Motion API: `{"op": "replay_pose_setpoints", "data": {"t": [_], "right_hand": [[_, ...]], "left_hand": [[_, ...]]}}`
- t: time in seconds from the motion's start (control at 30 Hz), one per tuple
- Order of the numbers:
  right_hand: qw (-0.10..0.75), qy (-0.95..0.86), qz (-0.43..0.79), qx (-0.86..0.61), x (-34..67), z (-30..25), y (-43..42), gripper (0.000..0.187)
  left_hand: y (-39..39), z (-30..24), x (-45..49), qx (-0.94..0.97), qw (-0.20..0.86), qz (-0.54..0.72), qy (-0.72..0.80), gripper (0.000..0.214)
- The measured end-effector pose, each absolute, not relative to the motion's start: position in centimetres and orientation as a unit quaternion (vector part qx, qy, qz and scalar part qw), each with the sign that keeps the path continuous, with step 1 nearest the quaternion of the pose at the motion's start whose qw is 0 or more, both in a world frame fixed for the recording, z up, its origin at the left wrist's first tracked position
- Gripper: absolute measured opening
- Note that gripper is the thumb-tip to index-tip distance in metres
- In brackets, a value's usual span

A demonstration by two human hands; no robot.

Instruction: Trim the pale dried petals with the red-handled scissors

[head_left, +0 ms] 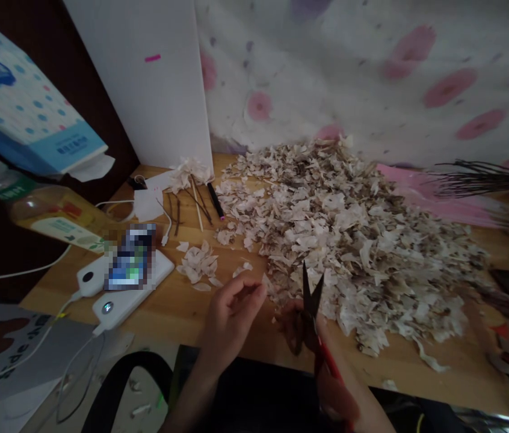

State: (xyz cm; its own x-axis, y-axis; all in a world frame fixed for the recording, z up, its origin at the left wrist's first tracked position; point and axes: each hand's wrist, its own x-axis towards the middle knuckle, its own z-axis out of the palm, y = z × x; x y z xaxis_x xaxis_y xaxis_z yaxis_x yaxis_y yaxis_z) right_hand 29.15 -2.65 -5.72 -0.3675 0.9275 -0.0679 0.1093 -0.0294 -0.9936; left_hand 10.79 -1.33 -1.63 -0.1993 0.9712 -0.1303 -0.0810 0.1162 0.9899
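My right hand (313,343) grips a pair of red-handled scissors (312,307), blades parted and pointing up at the near edge of the big heap of pale petal scraps (349,234) on the wooden surface (182,307). My left hand (231,313) hovers just beside them, fingers curled with tips pinched together; whether they hold a scrap, I cannot tell.

matt wooden table (182,313); papery flakes (349,240), metal scissors (311,294)
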Motion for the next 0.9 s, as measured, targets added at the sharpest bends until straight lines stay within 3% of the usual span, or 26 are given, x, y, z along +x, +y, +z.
{"op": "replay_pose_setpoints", "data": {"t": [0.17, 0.3, 0.37, 0.63, 0.7, 0.77, 0.9], "right_hand": [[0.497, -0.53, 0.57, -0.383, 27.4, -5.9, -2.5, 0.079], [0.472, -0.53, 0.551, -0.439, 26.9, -4.3, -2.1, 0.034], [0.433, -0.543, 0.531, -0.486, 26.8, -3.7, -1.9, 0.023], [0.467, -0.53, 0.526, -0.473, 25.6, -3.4, -1.0, 0.026], [0.474, -0.562, 0.51, -0.446, 25.9, -4.3, -1.3, 0.035], [0.457, -0.604, 0.512, -0.405, 26.4, -5.3, -1.7, 0.049], [0.377, -0.662, 0.528, -0.375, 27.2, -6.0, -2.5, 0.054]], "left_hand": [[-0.6, -3.1, 10.3, 0.3, 0.489, 0.569, 0.589, 0.019], [-0.3, -3.4, 9.9, 0.244, 0.505, 0.589, 0.582, 0.022], [-0.4, -3.3, 9.9, 0.227, 0.511, 0.596, 0.577, 0.022], [-1.2, -3.0, 10.5, 0.297, 0.535, 0.572, 0.547, 0.022], [-1.3, -2.6, 10.7, 0.309, 0.511, 0.577, 0.558, 0.02], [-1.5, -1.9, 11.0, 0.322, 0.487, 0.582, 0.566, 0.017], [-1.8, -0.5, 11.9, 0.337, 0.479, 0.586, 0.56, 0.015]]}}
